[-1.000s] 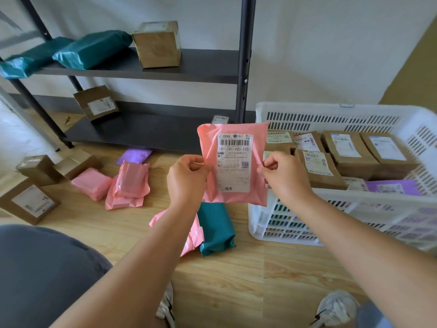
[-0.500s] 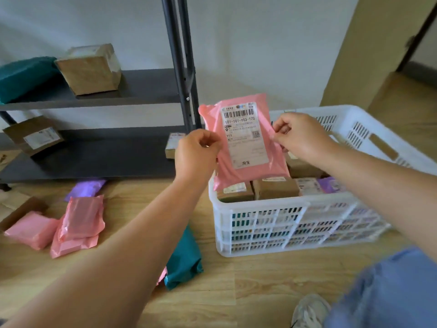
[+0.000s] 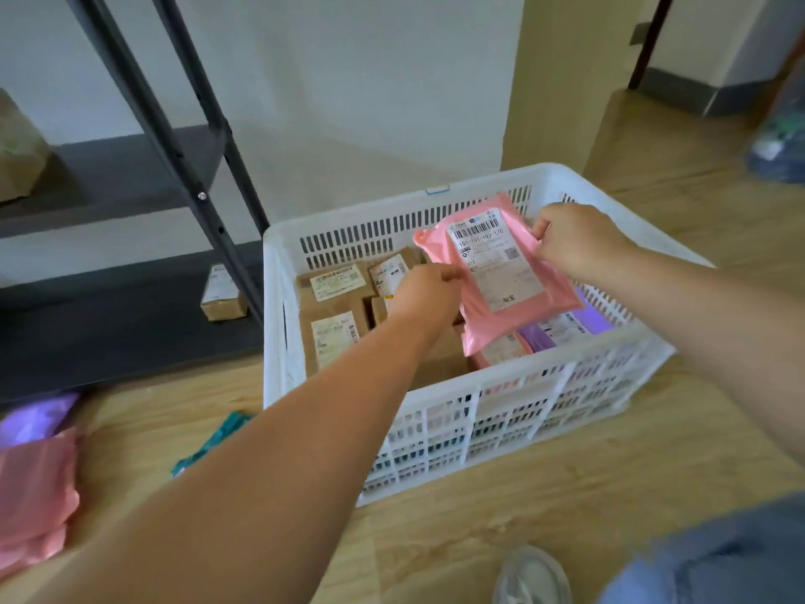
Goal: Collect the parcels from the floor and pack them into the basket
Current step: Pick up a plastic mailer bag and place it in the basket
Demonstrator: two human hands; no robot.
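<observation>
While the pink parcel is held over the basket at centre right, pinched at its edges by the left hand and the right hand, placing is judged under way; lowering and release are called for next.

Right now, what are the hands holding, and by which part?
The pink parcel, above the basket: the left hand pinches its left edge, the right hand pinches its upper right edge.

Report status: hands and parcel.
Left hand, right hand pinch pink plastic mailer edges. Mailer over white slotted plastic basket, not yet down. Nothing in the way.
</observation>
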